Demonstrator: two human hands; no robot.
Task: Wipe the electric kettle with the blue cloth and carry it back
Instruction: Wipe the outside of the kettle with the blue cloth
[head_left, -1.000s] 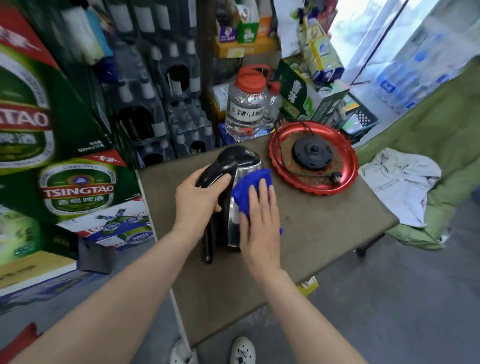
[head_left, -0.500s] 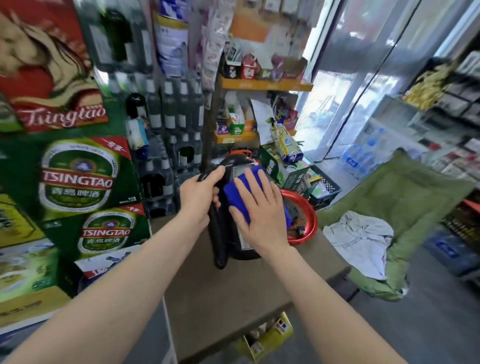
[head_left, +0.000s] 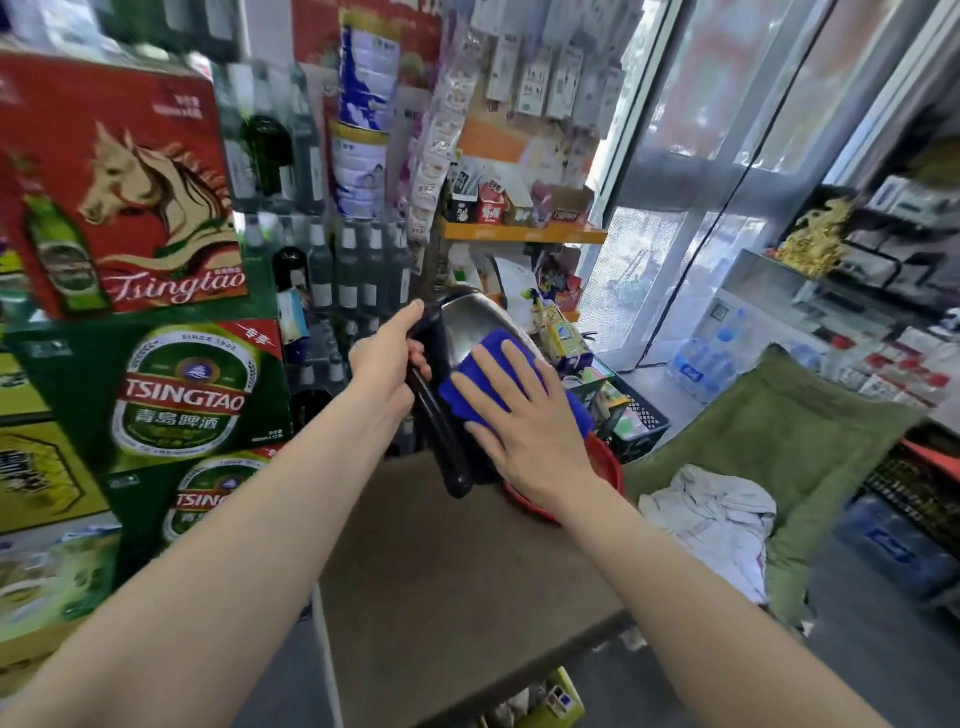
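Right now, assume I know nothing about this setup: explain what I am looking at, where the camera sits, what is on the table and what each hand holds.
No machine here: these are a person's two bare arms, filmed by one wide-angle camera worn on the head, looking forward and down. That is why the shop shelves bend at the edges.

The left hand grips the black handle of an electric kettle, lifted and tilted above the table. The right hand lies flat, pressing a blue cloth against the kettle's steel side.

On the table, only a red tray shows, mostly hidden behind the right hand. Beer cartons stand to the left; a green cushion with a white cloth is on the right.
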